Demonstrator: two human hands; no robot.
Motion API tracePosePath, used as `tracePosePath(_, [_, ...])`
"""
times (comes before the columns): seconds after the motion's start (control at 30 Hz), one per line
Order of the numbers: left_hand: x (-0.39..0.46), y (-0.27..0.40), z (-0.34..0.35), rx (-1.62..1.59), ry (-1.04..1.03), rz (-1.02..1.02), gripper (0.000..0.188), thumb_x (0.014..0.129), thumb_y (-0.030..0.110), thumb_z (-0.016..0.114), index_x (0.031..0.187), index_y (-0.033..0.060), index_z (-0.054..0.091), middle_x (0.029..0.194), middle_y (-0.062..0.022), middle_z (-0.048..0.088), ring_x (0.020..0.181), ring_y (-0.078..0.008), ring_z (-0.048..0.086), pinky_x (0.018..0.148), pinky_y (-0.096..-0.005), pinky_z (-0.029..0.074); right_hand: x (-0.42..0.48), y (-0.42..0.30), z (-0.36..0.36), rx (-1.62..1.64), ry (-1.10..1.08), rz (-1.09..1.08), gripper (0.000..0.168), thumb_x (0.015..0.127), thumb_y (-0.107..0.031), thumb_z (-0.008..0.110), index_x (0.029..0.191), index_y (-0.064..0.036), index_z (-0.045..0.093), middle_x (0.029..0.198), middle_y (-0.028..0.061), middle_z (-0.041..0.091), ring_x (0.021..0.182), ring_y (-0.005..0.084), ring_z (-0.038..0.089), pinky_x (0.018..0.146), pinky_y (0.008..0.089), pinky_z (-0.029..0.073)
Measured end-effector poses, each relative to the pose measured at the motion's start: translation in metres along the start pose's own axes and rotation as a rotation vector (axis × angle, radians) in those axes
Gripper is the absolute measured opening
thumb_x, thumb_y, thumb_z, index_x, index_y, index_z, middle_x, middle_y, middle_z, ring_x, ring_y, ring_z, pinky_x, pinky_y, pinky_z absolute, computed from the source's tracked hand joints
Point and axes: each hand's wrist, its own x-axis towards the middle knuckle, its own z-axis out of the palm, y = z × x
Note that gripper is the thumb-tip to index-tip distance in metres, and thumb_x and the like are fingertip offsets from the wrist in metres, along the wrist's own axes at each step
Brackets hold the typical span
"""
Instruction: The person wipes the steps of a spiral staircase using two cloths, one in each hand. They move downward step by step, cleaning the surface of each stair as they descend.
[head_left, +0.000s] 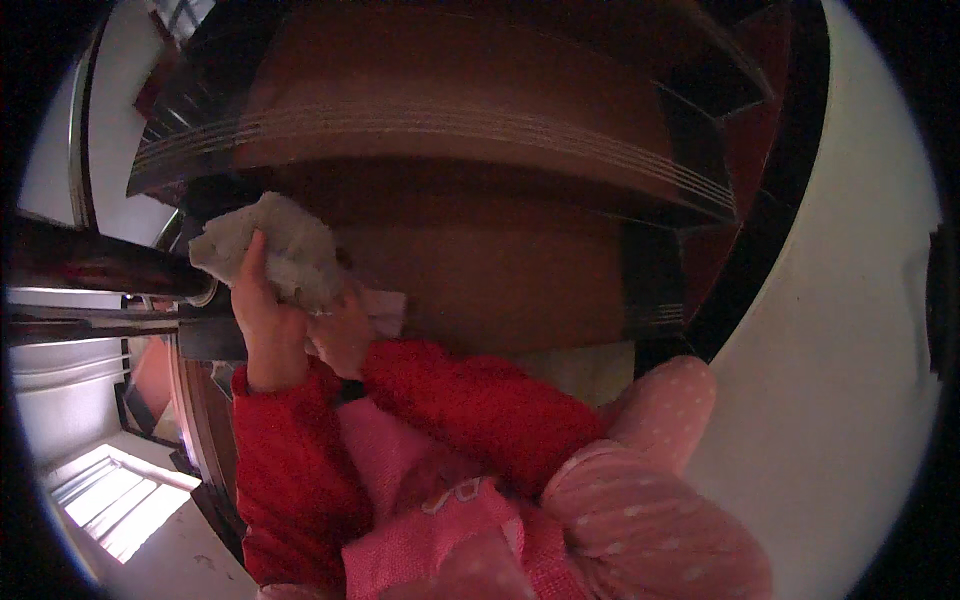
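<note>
A crumpled light grey cloth (289, 244) is held up in front of me, over the left side of the stairs. My left hand (270, 322) grips it from below, with the thumb lying across its face. At the cloth's lower right edge, the fingers of my right hand (343, 334) are closed on it; they are partly in shadow. Both hands are close together, almost touching. Just right of my right hand shows a small pale pink item (388, 311), partly hidden and too dim to name.
Reddish-brown stair treads (517, 277) with dark ends rise ahead, one with a grooved nosing (450, 124). A dark rounded wooden rail or post (105, 259) juts in from the left, near the cloth. A pale wall (840, 420) borders the stairs on the right. A bright window (124, 499) shows at lower left.
</note>
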Motion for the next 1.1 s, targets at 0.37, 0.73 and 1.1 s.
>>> tracePosePath(0.37, [0.004, -0.014, 0.013, 0.071, 0.059, 0.063, 0.046, 0.092, 0.025, 0.061, 0.130, 0.0016, 0.049, 0.125, -0.0128, 0.057, 0.113, -0.0300, 0.056, 0.095, -0.0462, 0.047, 0.002, 0.155, -0.166, -0.411, -0.131, -0.071, 0.057, 0.073, -0.032, 0.069, 0.127, -0.018, 0.056, 0.135, 0.0094, 0.050, 0.127, 0.0327, 0.041, 0.097, 0.0490, 0.040])
tracePosePath(0.73, [0.003, -0.019, 0.005, 0.011, -0.015, -0.031, 0.041, 0.090, 0.017, 0.063, 0.127, 0.0037, 0.051, 0.121, -0.0101, 0.060, 0.107, -0.0258, 0.060, 0.092, -0.0401, 0.048, -0.220, 0.423, -0.336, -0.493, 0.565, 0.443, 0.051, 0.093, -0.036, 0.050, 0.134, -0.006, 0.047, 0.140, 0.0199, 0.042, 0.129, 0.0405, 0.037, 0.112, 0.0473, 0.026])
tracePosePath(1.1, [-0.030, -0.007, 0.035, 0.052, 0.066, 0.075, 0.040, 0.089, 0.012, 0.065, 0.126, 0.0036, 0.053, 0.119, -0.0054, 0.061, 0.106, -0.0207, 0.059, 0.090, -0.0358, 0.048, -0.061, 0.188, -0.193, -0.821, 0.022, 0.290, 0.066, 0.084, -0.034, 0.060, 0.139, -0.003, 0.040, 0.147, 0.0229, 0.033, 0.137, 0.0414, 0.026, 0.113, 0.0501, 0.020])
